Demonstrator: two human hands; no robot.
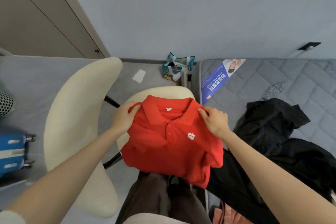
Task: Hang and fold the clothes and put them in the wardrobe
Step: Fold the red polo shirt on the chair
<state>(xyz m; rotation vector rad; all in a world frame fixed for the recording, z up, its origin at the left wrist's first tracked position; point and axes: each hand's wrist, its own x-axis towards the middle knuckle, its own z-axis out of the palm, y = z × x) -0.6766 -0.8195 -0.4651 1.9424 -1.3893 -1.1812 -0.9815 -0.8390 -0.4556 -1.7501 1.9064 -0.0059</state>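
Polo (169,143), pinched at both shoulders by my left hand (125,117) and right hand (215,122), could unfold if either slips.

Cream chair (81,114), blue suitcase (11,151), patterned bag (177,69), grey mattress (291,78).

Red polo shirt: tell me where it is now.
Head view, centre: the red polo shirt is gripped at its shoulders by the left hand and right hand above the seat of the cream chair, with black clothes on the mattress to its right.
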